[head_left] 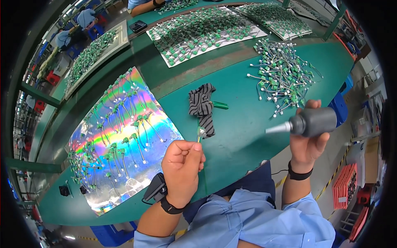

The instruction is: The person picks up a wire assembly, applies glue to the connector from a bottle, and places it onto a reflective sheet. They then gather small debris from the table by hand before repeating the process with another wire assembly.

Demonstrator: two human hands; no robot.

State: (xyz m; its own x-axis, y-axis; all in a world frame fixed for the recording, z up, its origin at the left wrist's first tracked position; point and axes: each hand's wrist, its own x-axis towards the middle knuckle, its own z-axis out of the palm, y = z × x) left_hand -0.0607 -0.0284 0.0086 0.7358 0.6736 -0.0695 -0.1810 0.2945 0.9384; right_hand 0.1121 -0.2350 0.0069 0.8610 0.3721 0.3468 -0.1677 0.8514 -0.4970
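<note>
My left hand (182, 165) is closed, thumb against forefinger, pinching a small wired connector (201, 133) that stands up from the fingertips. Its far end looks pale and green, but the detail is too small to make out. In my right hand (306, 142) lies a dark grey squeeze bottle (317, 121), tipped on its side, with its long white nozzle pointing left toward the connector. A gap remains between nozzle and connector. Just beyond my left hand, a striped grey cloth (201, 101) rests on the green table (235, 153), with a green handle-like piece (220, 105) sticking out of it.
On the left, a shiny iridescent sheet (165, 124) carries rows of wired green connectors. A loose heap of similar connectors (283, 78) lies at the right. White boards (264, 33) covered with more stand behind. A person's arm (142, 7) reaches in at the far edge.
</note>
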